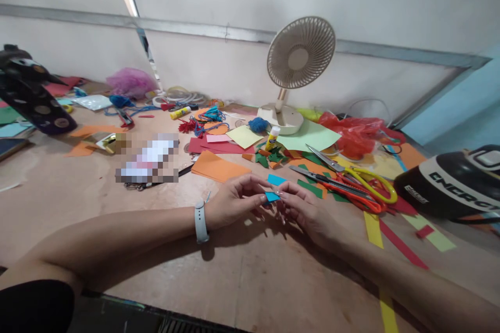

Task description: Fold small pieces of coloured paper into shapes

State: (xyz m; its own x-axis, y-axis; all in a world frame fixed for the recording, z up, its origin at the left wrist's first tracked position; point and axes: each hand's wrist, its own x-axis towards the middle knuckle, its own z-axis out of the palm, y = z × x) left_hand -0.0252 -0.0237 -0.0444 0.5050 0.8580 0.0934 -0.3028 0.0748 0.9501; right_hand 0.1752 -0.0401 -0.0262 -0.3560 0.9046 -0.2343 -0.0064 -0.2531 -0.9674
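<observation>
My left hand (236,199) and my right hand (307,210) meet over the middle of the wooden table (117,208). Both pinch one small blue paper piece (272,196) between fingertips, just above the tabletop. A pale watch band (201,221) circles my left wrist. A second small blue paper piece (276,180) lies just beyond my fingers. To the right of my right hand lie yellow-handled scissors (359,177) and orange-handled scissors (344,190).
An orange paper stack (216,166), a glue stick (272,139), a desk fan (299,62), a red plastic bag (355,135) and coloured strips (398,242) lie around. A black helmet (457,182) sits at right. Yarn and scraps crowd the back.
</observation>
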